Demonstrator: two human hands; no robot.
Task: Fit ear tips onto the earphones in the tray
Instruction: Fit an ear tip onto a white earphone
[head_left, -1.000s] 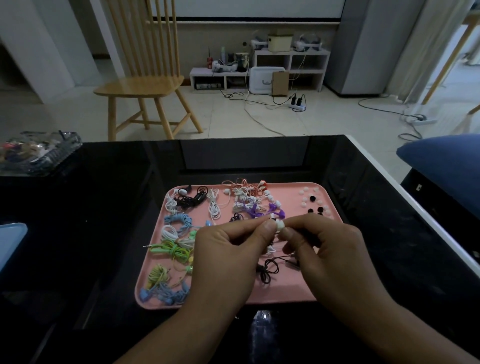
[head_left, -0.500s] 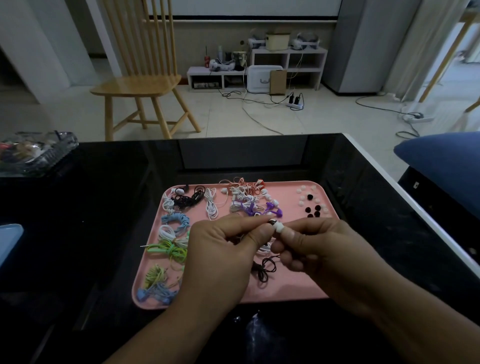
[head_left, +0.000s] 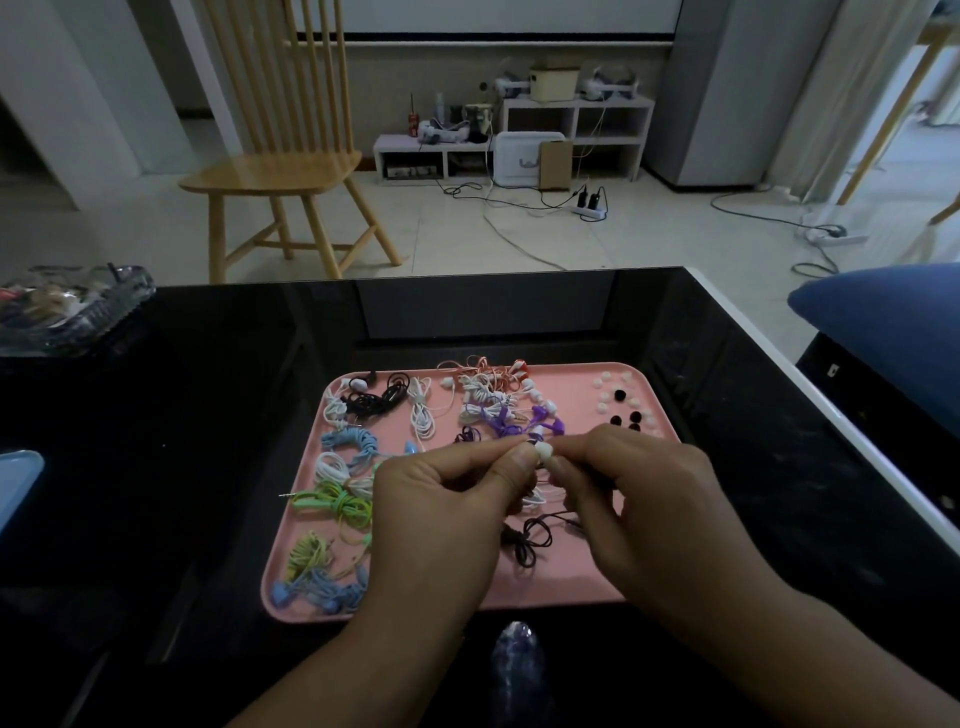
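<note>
A pink tray (head_left: 571, 582) lies on the black table and holds several coiled earphones in white, black, blue, green and purple. Loose white and black ear tips (head_left: 621, 402) sit in its far right corner. Above the tray's middle, my left hand (head_left: 447, 499) pinches a small earbud whose cable hangs down behind my fingers. My right hand (head_left: 644, 488) pinches a white ear tip (head_left: 544, 451) against that earbud. The two hands meet at the fingertips. The earbud itself is mostly hidden.
A glass dish (head_left: 72, 312) with small items sits at the table's far left. A light blue object (head_left: 18, 483) shows at the left edge. The table's white right edge (head_left: 831, 426) runs close to the tray. A wooden chair (head_left: 280, 171) stands beyond the table.
Both hands stay together over the tray, with the white ear tip pinched between them. The fingers have shifted slightly around the tip; the tray's contents have not moved.
</note>
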